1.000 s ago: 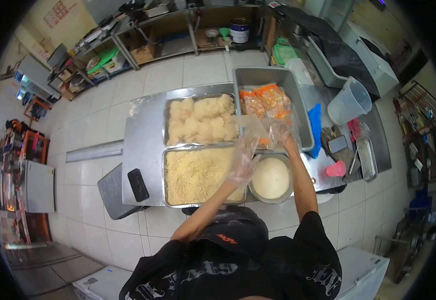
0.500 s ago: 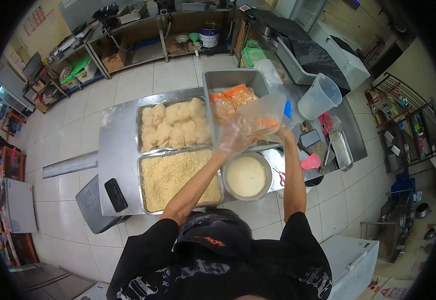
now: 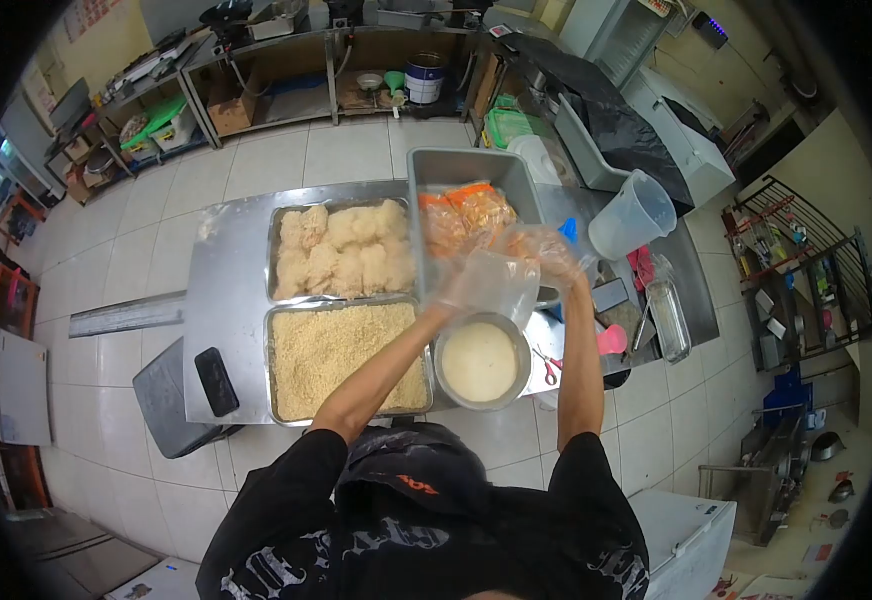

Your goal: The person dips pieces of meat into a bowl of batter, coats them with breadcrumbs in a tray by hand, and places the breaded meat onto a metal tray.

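Observation:
A clear plastic bag (image 3: pixel 504 278) hangs between my hands, over the near edge of a grey tub (image 3: pixel 436 165) and just above a pot of pale batter (image 3: pixel 481 362). My left hand (image 3: pixel 449 287), blurred and apparently in a thin clear glove, grips the bag's left side. On the other side my right hand (image 3: pixel 562 268) holds the bag's gathered part; clear plastic covers its fingers. Orange-printed packets (image 3: pixel 478 205) lie inside the tub. Left of it sit a tray of breaded pieces (image 3: pixel 344 250) and, nearer me, a tray of crumbs (image 3: pixel 346 355).
A phone (image 3: pixel 216 382) lies at the table's left end. Red scissors (image 3: pixel 550 370), a pink scoop (image 3: pixel 611 340), a clear jug (image 3: pixel 633 218) and a metal tray (image 3: pixel 668 322) are on the right. A dark stool (image 3: pixel 171 405) stands beside the table.
The bag, raised toward the tub's right before, has swung down and toward me, above the batter pot. My left hand has moved slightly left and nearer me.

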Demonstrator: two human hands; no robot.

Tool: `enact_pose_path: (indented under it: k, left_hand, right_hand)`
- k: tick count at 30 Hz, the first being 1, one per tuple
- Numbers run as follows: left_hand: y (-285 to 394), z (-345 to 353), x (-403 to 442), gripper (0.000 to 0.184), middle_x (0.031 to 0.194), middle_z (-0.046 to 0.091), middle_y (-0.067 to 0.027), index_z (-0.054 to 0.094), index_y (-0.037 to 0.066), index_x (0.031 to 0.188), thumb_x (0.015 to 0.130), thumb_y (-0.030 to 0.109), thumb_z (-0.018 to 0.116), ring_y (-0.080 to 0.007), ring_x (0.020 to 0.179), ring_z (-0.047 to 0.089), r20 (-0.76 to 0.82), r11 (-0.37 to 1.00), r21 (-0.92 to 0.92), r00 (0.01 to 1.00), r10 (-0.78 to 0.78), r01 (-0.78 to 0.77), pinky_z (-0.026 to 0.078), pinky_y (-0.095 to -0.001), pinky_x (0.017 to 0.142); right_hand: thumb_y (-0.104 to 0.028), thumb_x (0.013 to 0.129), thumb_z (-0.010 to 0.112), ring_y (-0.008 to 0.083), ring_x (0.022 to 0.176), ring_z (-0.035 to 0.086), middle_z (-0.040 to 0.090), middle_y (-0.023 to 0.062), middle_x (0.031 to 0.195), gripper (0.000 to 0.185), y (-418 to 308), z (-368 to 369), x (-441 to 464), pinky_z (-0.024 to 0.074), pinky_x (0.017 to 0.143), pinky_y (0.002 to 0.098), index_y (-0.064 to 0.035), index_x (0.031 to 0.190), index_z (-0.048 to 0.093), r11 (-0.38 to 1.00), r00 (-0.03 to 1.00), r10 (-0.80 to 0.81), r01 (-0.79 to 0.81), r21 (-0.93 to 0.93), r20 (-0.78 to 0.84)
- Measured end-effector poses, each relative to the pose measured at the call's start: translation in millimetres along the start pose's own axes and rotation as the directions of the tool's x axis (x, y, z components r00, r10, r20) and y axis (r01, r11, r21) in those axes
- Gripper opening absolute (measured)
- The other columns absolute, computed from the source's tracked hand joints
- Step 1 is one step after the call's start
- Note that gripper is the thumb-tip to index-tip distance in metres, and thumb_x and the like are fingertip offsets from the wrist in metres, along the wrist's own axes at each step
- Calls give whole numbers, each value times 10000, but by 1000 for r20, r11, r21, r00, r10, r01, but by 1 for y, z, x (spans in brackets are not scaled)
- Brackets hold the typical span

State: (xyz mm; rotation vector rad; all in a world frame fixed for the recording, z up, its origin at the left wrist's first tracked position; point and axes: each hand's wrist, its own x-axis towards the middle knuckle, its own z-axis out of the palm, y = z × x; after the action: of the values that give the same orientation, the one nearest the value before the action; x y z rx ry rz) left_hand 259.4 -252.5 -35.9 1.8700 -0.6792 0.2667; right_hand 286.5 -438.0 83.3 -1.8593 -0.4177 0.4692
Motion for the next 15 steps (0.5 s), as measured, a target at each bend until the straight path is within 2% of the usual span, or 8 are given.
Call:
enact_pose_path:
  k: [2,5,8,11,14,15]
  left_hand:
    - [6,4,0,345,989,586,-147,542,28,1048,780,237,604,-265,899,578,-24,999,31,1000,-15,16,476,-368,756]
    - [-15,11,-6,378,1008,584,-147,528,25,1078,793,265,594,-263,903,579,14,999,2,999,-51,51,480,-366,755]
    - [-39,-3,-6,412,1026,581,-147,514,22,1108,806,293,585,-261,906,581,161,988,-59,978,-134,145,483,-363,753]
    - [-53,-24,9,446,1045,578,-147,499,19,1138,818,321,575,-258,910,583,363,936,-132,895,-261,326,487,-360,752]
    - [-54,-37,10,480,1064,576,-147,485,16,1168,831,349,565,-256,913,584,534,826,-241,780,-326,510,491,-358,751]
    - [-50,-38,6,492,1070,575,-147,480,16,1178,835,358,562,-255,914,585,581,767,-297,745,-327,569,492,-357,750]
  right_hand:
    - [-197,835,585,118,923,532,593,35,1036,337,10,24,3,438,801,245,-18,1118,552,979,998,-47,53,198,-35]
    - [-166,832,585,118,918,536,588,14,990,290,5,37,-7,439,808,252,-9,1074,555,999,998,15,-12,37,-62]
    - [-154,820,610,115,915,536,577,21,956,309,5,29,-26,439,823,267,-8,1082,539,998,999,47,-47,45,4]
    - [-136,835,574,141,843,574,606,73,949,280,1,31,-52,485,735,265,19,1067,551,980,981,-51,86,180,-189]
    - [-127,834,584,157,866,591,603,88,967,306,4,22,-66,496,759,282,18,1098,532,812,978,-15,132,569,-206]
    - [-125,831,592,161,876,593,601,91,976,309,6,20,-70,494,770,285,15,1100,531,795,976,-25,150,587,-217]
